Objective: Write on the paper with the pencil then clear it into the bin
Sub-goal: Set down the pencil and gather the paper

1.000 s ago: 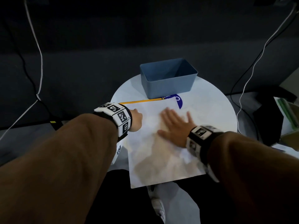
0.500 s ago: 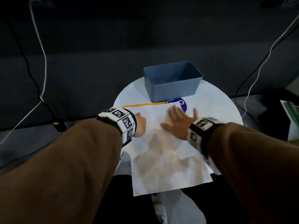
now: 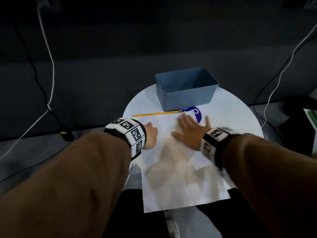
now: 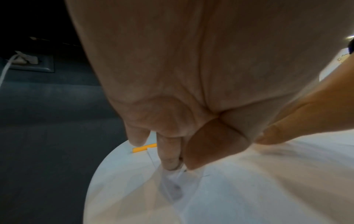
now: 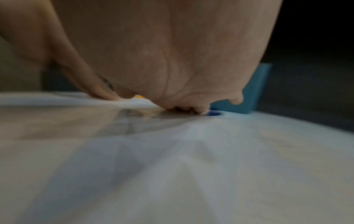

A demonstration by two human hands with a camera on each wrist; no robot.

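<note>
Both arms in brown sleeves reach forward over round white table (image 3: pixel 240 110), tagged bands on wrists. Right hand (image 3: pixel 191 130) lies palm-down, fingers straight and spread, pressing flat on upper part of paper (image 3: pixel 180 177); right wrist view confirms fingertips down on the sheet, holds nothing. Left hand (image 3: pixel 151 136) sits at paper's left edge, fingers curled; left wrist view shows thumb and fingers (image 4: pixel 169 153) pinching the sheet edge, narrow grip. Paper is white, creased, long axis running from person toward bin, near end overhanging table rim. Pencil (image 3: pixel 157 113) yellow, lies flat on table just past paper's far edge, long axis left-right, slightly angled, its right end near bin. Which end is the tip, cannot tell. Bin (image 3: pixel 187 90) blue, rectangular, upright at far side of table, open top
</note>
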